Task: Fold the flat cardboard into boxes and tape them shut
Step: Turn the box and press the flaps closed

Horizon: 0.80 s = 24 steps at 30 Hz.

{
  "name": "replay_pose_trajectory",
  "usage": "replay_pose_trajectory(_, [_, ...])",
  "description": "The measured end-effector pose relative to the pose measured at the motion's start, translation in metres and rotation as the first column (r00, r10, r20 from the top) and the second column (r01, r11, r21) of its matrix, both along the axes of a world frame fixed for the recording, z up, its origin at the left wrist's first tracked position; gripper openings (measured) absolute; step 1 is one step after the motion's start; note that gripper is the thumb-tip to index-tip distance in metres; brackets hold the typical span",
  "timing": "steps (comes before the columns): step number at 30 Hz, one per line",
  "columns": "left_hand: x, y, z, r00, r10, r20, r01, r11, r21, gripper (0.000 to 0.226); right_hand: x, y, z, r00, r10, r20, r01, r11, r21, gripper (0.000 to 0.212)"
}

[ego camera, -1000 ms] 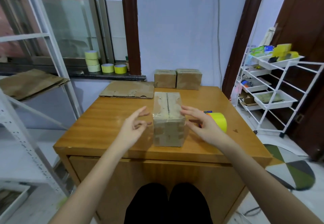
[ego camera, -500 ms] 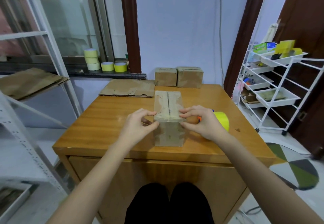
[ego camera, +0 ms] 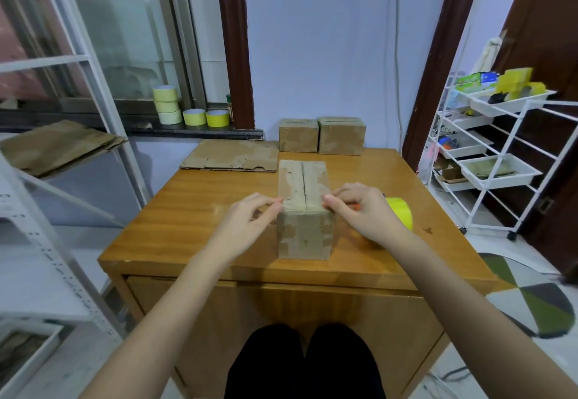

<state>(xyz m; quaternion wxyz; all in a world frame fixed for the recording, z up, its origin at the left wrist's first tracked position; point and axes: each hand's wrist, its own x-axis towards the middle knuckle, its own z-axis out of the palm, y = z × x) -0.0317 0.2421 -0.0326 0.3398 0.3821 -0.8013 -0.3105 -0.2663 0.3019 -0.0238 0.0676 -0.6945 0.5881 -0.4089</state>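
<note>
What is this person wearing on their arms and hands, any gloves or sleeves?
Nothing that shows. The left hand and right hand are bare, with no gloves, rings, watch or bands in view. Both forearms are bare up to the picture's edge, so no sleeves show. Fingernails look short and plain. The only clothing in view is dark, on the lap.

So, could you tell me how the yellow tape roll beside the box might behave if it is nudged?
The yellow tape roll seems to lie with its curved face on the wooden table, so it would probably roll. The right hand partly hides it, so contact is unclear. It looks rigid and fairly light.
</note>
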Motion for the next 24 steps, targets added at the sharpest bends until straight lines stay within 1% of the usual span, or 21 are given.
replay_pose_trajectory(3, [-0.010, 0.002, 0.006, 0.992, 0.111, 0.068, -0.105, 0.991, -0.083, 0.035, 0.005, -0.004, 0.006, 0.992, -0.058, -0.112, 0.059, 0.998, 0.006, 0.037])
replay_pose_trajectory(5, [-0.016, 0.003, 0.005, 0.980, 0.167, 0.106, -0.150, 0.976, -0.157, 0.036, 0.008, -0.004, -0.002, 0.984, -0.075, -0.162, 0.067, 0.996, -0.052, 0.037])
replay_pose_trajectory(7, [-0.017, 0.005, 0.001, 0.976, 0.178, 0.126, -0.147, 0.964, -0.222, 0.037, 0.013, 0.000, -0.018, 0.979, -0.096, -0.179, 0.070, 0.987, -0.146, 0.031])
replay_pose_trajectory(9, [-0.016, 0.009, -0.007, 0.974, 0.165, 0.156, -0.109, 0.942, -0.317, 0.040, 0.017, 0.003, -0.036, 0.976, -0.123, -0.181, 0.079, 0.970, -0.230, 0.021])
replay_pose_trajectory(11, [-0.016, 0.014, -0.018, 0.968, 0.165, 0.190, -0.080, 0.919, -0.387, 0.042, 0.020, 0.006, -0.048, 0.983, -0.112, -0.145, 0.071, 0.963, -0.260, 0.018])
replay_pose_trajectory(14, [-0.020, 0.021, -0.024, 0.962, 0.193, 0.194, -0.104, 0.914, -0.392, 0.044, 0.026, 0.009, -0.046, 0.994, -0.109, -0.031, 0.098, 0.965, -0.242, 0.022])
replay_pose_trajectory(18, [-0.024, 0.025, -0.017, 0.952, 0.227, 0.203, -0.148, 0.928, -0.342, 0.055, 0.034, 0.007, -0.035, 0.977, -0.206, -0.049, 0.189, 0.954, -0.231, 0.037])
replay_pose_trajectory(20, [-0.026, 0.023, -0.013, 0.944, 0.265, 0.198, -0.180, 0.914, -0.363, 0.056, 0.036, 0.003, -0.033, 0.970, -0.238, -0.040, 0.221, 0.944, -0.246, 0.034])
replay_pose_trajectory(21, [-0.026, 0.021, -0.012, 0.944, 0.270, 0.187, -0.189, 0.911, -0.366, 0.054, 0.036, 0.003, -0.033, 0.974, -0.227, -0.014, 0.217, 0.946, -0.242, 0.032])
replay_pose_trajectory(24, [-0.025, 0.017, -0.009, 0.955, 0.249, 0.164, -0.183, 0.924, -0.336, 0.045, 0.030, 0.003, -0.033, 0.989, -0.118, 0.088, 0.134, 0.969, -0.205, 0.019])
